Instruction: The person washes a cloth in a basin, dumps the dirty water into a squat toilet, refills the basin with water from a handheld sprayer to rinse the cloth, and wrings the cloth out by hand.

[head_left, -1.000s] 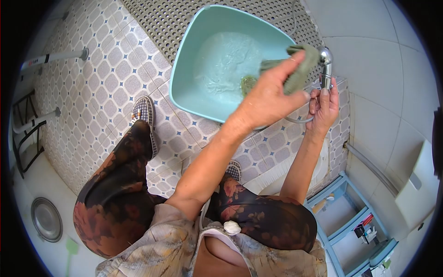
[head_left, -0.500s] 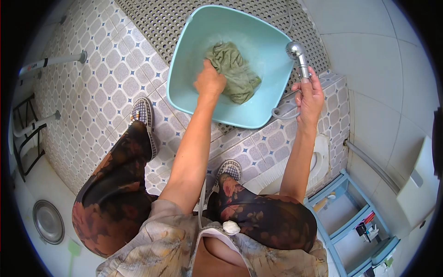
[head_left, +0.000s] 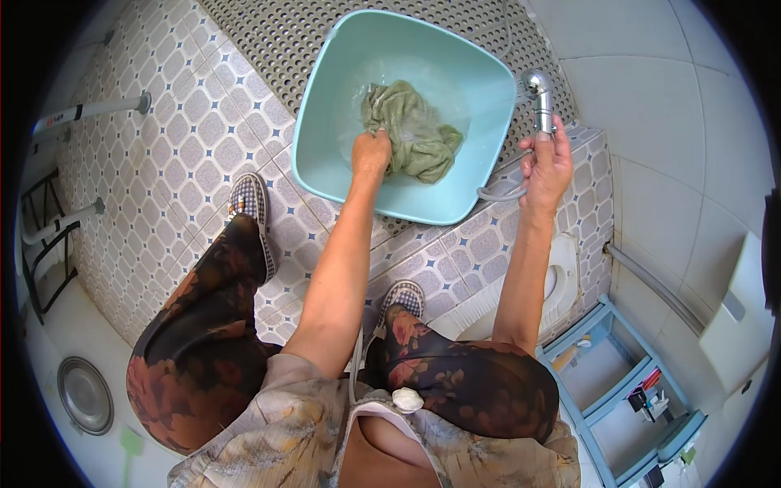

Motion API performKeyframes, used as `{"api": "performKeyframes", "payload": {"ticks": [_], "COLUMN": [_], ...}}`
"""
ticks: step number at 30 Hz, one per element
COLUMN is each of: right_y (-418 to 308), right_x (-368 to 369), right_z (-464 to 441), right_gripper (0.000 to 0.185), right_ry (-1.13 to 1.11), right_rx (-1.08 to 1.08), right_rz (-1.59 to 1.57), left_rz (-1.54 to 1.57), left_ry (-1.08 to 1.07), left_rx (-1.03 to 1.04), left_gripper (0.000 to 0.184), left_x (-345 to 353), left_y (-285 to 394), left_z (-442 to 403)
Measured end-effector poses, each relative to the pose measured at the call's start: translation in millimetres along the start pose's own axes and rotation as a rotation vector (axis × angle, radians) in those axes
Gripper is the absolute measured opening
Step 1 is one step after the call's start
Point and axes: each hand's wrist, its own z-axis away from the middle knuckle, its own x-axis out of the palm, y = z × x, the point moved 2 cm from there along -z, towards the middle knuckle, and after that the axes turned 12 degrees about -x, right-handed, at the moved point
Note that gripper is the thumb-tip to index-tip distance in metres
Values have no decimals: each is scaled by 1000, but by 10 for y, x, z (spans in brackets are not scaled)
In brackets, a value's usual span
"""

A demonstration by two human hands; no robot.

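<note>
A wet green cloth [head_left: 419, 138] lies bunched in the light blue basin [head_left: 325, 167], with some water around it. My left hand [head_left: 372, 153] pinches the near left edge of the cloth between closed fingers. To the right of the basin, my right hand [head_left: 547, 172] is wrapped round the handle of a chrome shower head [head_left: 538, 93]. Its face points left over the basin's rim, and a fine spray comes out toward the cloth. The grey shower hose [head_left: 500, 195] loops beneath my right hand.
Under the basin lies a perforated grey mat [head_left: 277, 49] on the patterned tile floor [head_left: 195, 138]. A squat toilet [head_left: 561, 281] is at my right, beside a blue shelf rack [head_left: 602, 342] with small items. White grab bars [head_left: 114, 106] stick out at the left.
The shower head has turned and shifted slightly right, and spray now shows at its face. My left hand has moved a little toward me, and the cloth lies more spread and folded over.
</note>
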Motion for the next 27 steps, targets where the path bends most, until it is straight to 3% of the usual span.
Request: {"api": "performKeyframes", "payload": {"ticks": [6,15,18,21,24,27], "right_y": [34,13,13,10,-13,-34], "right_x": [-24,-28,-21,5,56,134], "right_z": [26,62,73,94,116,150], "right_gripper": [44,44,44,44,44,46], "right_ry": [-53,-28,-42,-44,-81,-127], "right_rx": [23,16,24,39,58,80], "right_rz": [10,-4,-5,-16,-15,-25], "left_rz": [113,25,-112,-264,-193,134], "left_ry": [148,257,430,667,600,151], "left_rx": [34,85,131,325,475,541], "left_gripper": [44,62,64,69,57,39], "left_x": [-37,-147,-126,-119,-64,175], "left_y": [16,171,209,311,385,322], "left_z": [143,473,665,862,912,648]}}
